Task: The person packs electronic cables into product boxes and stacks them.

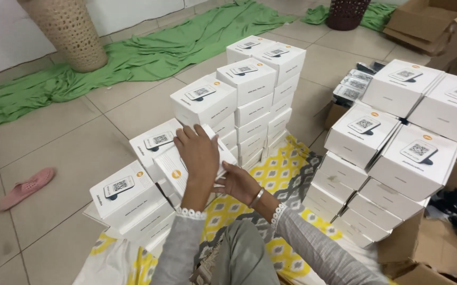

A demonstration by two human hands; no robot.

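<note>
My left hand (199, 153) lies flat over a small white box (178, 168) that I hold tilted in front of me. My right hand (239, 182), with a bangle on its wrist, grips the same box from its lower right side. The box sits just in front of stepped stacks of matching white boxes (249, 84), each printed with a small device picture on top. A lower stack of white boxes (125, 198) stands at the left of my hands.
Another tall pile of white boxes (397, 153) rises at the right. A yellow patterned cloth (286, 171) covers the tiled floor under me. A green cloth (149, 55), a woven basket (65, 31), a pink slipper (25, 187) and cardboard cartons (434, 24) lie around.
</note>
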